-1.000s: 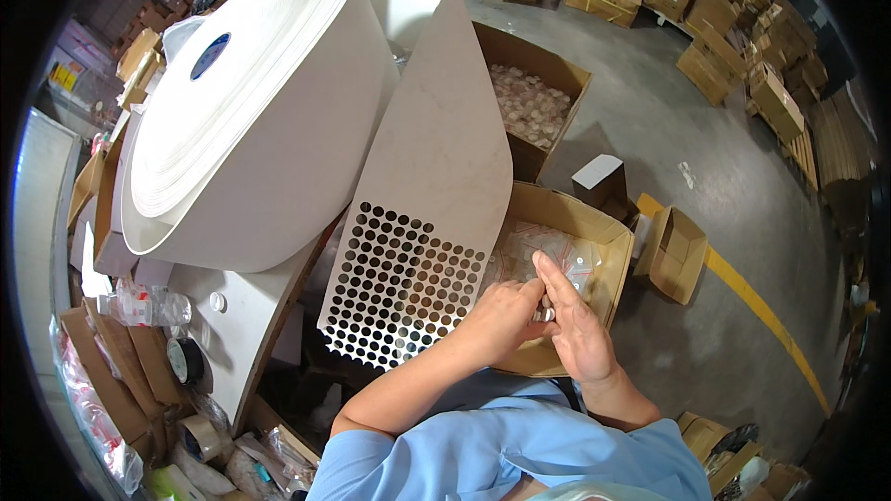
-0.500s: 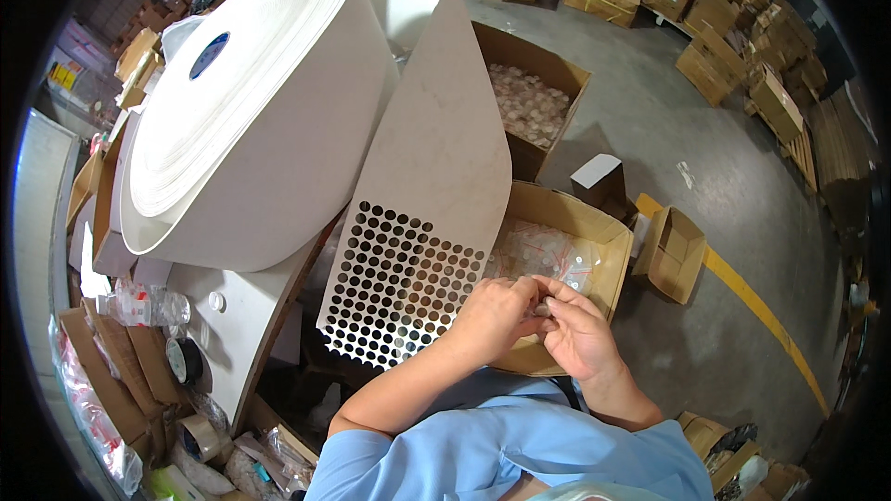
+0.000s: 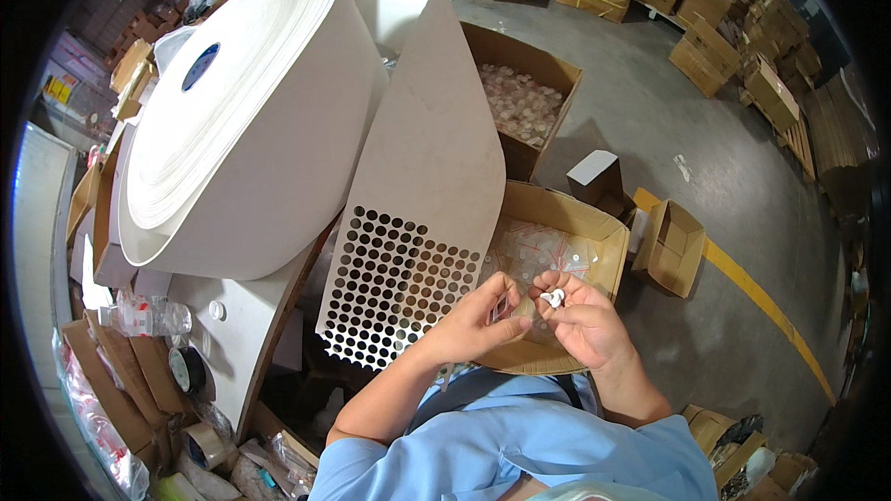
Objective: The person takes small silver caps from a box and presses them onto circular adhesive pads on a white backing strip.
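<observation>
Left hand (image 3: 478, 323) curls round a clear bag (image 3: 502, 307), thumb and fingers closed on it; right hand (image 3: 591, 323), just beside at 3 o'clock, pinches a few small white discs (image 3: 554, 298) at its fingertips. Both hands are above an open carton (image 3: 608, 246) holding more bags (image 3: 534, 246). From the hands, a punched white strip (image 3: 432, 139) runs at 11 o'clock, its roll (image 3: 269, 130) at 10, a box (image 3: 517, 160) of pale pieces (image 3: 522, 104) at 12.
</observation>
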A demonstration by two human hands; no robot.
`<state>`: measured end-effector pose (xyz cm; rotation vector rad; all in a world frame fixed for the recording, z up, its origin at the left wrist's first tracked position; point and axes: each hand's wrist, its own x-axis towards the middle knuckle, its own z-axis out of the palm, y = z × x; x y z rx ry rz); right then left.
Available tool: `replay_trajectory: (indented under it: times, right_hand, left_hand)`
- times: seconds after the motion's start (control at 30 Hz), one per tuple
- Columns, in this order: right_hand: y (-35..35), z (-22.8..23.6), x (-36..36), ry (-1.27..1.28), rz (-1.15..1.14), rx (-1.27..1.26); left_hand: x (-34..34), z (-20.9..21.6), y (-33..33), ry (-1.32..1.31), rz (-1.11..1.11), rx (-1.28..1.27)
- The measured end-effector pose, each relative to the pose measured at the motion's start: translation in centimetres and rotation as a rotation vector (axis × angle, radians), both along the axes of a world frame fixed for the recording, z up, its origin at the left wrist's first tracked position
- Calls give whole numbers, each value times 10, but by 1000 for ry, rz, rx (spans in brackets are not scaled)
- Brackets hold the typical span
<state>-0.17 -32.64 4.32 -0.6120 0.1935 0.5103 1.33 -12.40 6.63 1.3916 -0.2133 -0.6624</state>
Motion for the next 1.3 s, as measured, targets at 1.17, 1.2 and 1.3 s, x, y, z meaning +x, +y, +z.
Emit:
replay_trajectory:
  times: [1.17,1.2,1.3]
  right_hand:
    - [59,7,-16,-568,-431,-377]
    - [59,8,-16,-580,-435,-381]
    - [55,10,-13,-584,-461,-377]
  left_hand:
    - [2,-18,-33,-467,60,627]
    - [2,-16,-32,-477,44,638]
    - [1,-15,-35,-506,18,571]
